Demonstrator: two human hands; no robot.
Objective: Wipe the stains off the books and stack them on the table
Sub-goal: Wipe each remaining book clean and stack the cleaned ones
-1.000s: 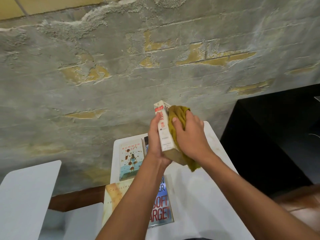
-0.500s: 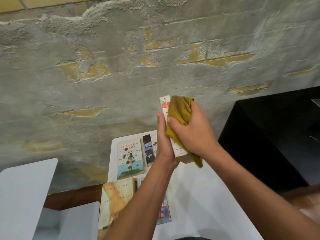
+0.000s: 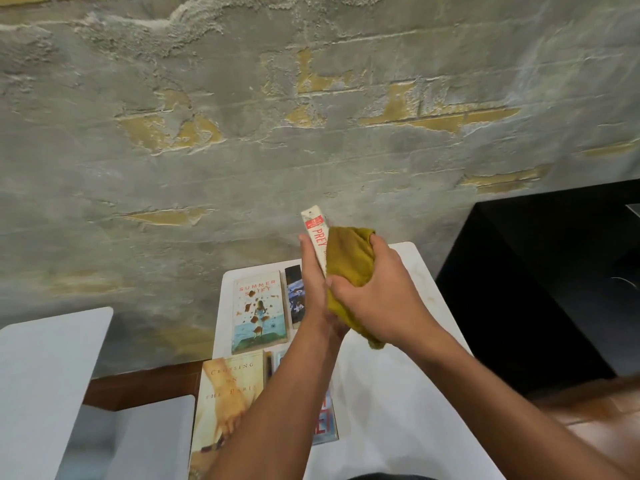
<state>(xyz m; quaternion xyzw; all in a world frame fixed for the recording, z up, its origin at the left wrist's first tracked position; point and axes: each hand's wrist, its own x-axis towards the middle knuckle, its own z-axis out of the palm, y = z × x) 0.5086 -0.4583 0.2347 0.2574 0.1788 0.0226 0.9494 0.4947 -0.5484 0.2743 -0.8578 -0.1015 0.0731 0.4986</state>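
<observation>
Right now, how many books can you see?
5: the PREY book in the left hand, and four flat on the table: Summer, dark, Crossing, blue. Arms may hide others.

My left hand holds a white book upright above the table; my right hand presses a yellow cloth against it.

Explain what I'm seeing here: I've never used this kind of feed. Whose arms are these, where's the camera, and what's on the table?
There is no machine: these are a person's two bare arms, filmed by one camera worn on their head, looking forward and down. The left hand holds a white paperback, spine reading PREY, upright above the white table. The right hand presses a mustard-yellow cloth against its side. Four more books lie flat on the table: Summer Sisters, a dark-covered one, Crossing to the Paris, and a bluish one mostly hidden by the arm.
</observation>
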